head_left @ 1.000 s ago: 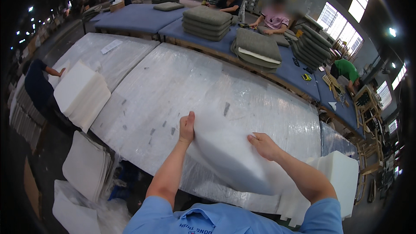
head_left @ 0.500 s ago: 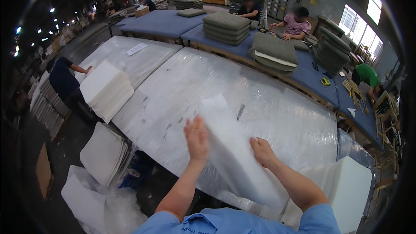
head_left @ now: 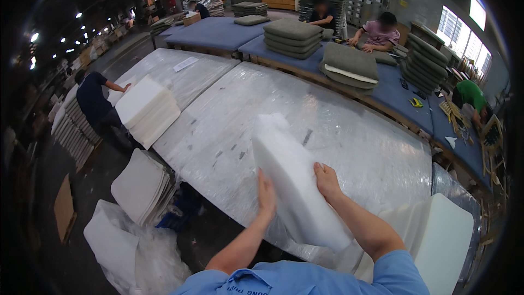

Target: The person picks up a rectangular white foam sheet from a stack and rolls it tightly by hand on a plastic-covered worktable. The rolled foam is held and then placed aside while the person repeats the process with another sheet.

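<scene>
A thick white foam cushion pad [head_left: 295, 186], with a fluffy layer along its far end, stands tilted on edge over the plastic-covered table [head_left: 218, 125]. My right hand [head_left: 328, 181] grips its upper right edge, thumb on top. Against the pad's left side lies my left hand [head_left: 266, 195], its fingers stretched out flat and slightly blurred. To the right of my right forearm, a stack of white foam pads [head_left: 445, 240] rests at the table's near right end.
White foam pads [head_left: 139, 186] are stacked at the lower left, beside clear plastic wrapping [head_left: 158, 251]. A co-worker [head_left: 98, 101] handles another foam stack [head_left: 147, 109] on the left. Grey-green cushions [head_left: 349, 65] sit on the blue tables beyond, where other people work.
My left hand has come down and right from above the pad's edge onto its side. The pad stands slightly more upright. My right hand keeps its grip.
</scene>
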The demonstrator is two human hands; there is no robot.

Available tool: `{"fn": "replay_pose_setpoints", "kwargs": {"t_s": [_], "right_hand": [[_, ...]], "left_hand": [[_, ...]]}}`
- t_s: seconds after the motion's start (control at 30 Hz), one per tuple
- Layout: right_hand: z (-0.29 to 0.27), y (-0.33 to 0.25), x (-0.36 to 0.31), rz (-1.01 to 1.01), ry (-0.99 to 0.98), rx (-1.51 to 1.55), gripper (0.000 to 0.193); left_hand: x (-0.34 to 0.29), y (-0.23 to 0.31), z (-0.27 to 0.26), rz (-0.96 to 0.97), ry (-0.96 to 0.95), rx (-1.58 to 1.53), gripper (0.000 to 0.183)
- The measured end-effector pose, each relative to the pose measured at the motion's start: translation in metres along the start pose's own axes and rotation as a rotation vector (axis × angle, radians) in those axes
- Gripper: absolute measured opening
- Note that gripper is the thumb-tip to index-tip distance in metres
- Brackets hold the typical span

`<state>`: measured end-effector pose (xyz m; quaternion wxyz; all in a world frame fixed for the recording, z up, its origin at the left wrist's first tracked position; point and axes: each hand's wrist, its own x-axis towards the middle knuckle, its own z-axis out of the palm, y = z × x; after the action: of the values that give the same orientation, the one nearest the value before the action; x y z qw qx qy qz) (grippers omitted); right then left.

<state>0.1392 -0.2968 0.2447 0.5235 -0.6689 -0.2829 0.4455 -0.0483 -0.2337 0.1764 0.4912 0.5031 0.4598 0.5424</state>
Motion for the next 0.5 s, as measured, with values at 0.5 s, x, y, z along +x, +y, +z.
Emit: {"fn": "replay_pose_setpoints", "kwargs": {"t_s": [0.5], "right_hand": [[0.051,0.041,-0.014,-0.044,-0.165,0.241,0.033]], "left_hand": [[-0.049,0.041,-0.045,-0.019,-0.291,-0.045,0.07]]}}
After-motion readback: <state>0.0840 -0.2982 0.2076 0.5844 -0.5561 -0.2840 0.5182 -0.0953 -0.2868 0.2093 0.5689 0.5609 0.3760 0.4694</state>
